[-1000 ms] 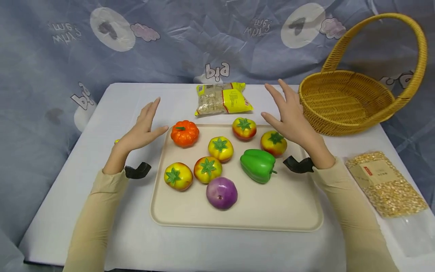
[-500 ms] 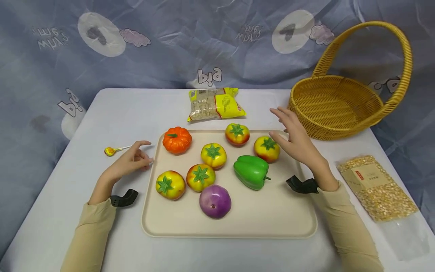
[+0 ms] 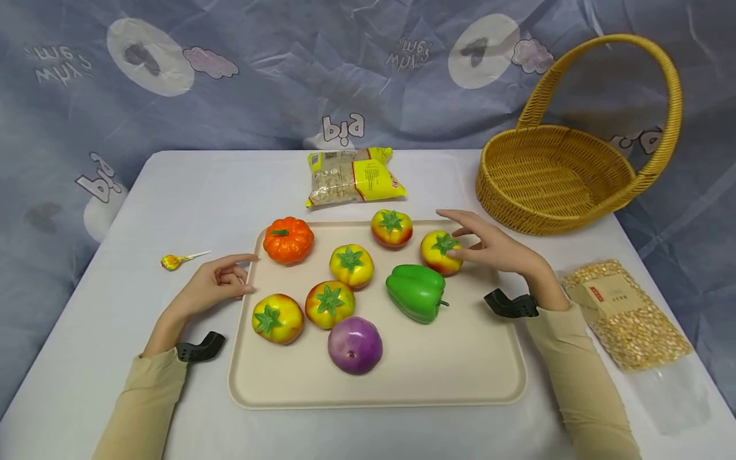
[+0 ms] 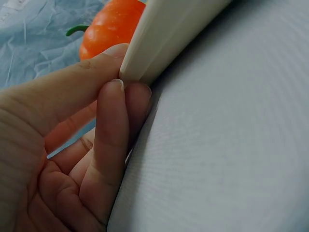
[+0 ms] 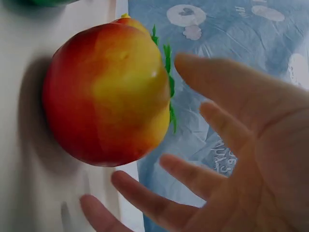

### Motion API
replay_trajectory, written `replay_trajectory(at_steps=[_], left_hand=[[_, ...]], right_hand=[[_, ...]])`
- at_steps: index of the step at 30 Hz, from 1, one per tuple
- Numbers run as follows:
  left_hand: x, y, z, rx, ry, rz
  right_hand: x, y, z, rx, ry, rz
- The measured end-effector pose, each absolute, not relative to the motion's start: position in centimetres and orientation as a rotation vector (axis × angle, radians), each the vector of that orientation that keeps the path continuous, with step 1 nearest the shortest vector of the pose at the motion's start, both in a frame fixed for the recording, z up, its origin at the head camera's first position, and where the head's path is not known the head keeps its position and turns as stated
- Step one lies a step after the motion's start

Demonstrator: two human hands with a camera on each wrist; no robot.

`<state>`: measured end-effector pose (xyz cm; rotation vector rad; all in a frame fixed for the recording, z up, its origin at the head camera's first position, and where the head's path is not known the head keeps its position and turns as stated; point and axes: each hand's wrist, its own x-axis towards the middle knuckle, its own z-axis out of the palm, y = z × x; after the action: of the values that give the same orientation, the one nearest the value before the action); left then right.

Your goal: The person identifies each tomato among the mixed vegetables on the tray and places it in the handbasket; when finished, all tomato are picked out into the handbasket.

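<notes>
I have my left hand (image 3: 207, 285) pinching the left rim of the tray (image 3: 448, 370) and my right hand (image 3: 499, 249), fingers spread, beside its back-right tomato (image 3: 435, 257), which a clumsy thumb nudge could roll.

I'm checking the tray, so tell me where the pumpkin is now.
In the head view, the pumpkin sits in the far left corner of the tray, near the left hand, which pinches the tray's edge.

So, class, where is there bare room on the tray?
The tray has two bare corners: near right, bordered by the eggplant and green pepper, and near left, bordered by the leftmost fruit. Crowded: the middle, and by the right hand.
</notes>
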<state>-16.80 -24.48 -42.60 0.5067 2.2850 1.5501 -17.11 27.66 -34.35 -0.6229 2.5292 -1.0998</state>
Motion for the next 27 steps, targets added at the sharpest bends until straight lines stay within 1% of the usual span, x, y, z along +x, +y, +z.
replay_trajectory(at_steps=[6, 14, 21, 27], left_hand=[[-16.7, -24.9, -42.5, 0.511, 2.297, 1.536], [-17.0, -24.7, -42.7, 0.519, 2.318, 1.539], [-17.0, -24.5, -42.8, 0.503, 2.308, 1.533], [-16.9, -24.6, -42.7, 0.517, 2.321, 1.527]], right_hand=[[-17.6, 27.4, -35.3, -0.701, 2.469, -1.063], [-17.4, 26.6, -35.7, -0.725, 2.567, -0.936], [-17.1, 26.5, -35.1, -0.738, 2.62, -0.914], [-17.3, 27.3, -33.8, -0.675, 2.734, -0.959]])
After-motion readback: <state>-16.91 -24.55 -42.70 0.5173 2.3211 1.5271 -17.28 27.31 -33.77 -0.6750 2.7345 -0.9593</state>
